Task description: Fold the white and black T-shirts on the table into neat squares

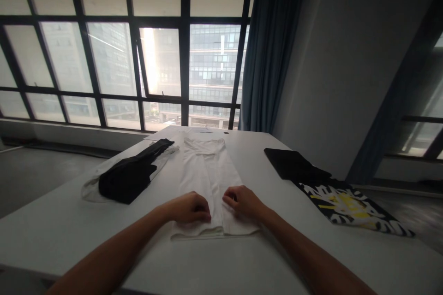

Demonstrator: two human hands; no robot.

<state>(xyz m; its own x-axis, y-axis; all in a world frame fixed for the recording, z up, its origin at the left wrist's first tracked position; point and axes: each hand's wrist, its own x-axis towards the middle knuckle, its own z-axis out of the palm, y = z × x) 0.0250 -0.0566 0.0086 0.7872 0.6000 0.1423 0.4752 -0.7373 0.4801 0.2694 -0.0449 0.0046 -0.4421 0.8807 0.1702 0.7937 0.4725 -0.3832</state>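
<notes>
A white garment lies lengthwise on the white table, its near edge toward me and its sides turned inward along the middle. My left hand rests on the near left part of the cloth with its fingers curled. On the near right part, my right hand is also curled, its thumb and fingertips close together at the cloth. Whether either hand pinches the fabric is hard to make out, as the fingertips are partly hidden.
Black and white clothes lie heaped on the table's left side. To the right are a folded black garment and a black, white and yellow printed one. Windows and a blue curtain stand beyond the white table.
</notes>
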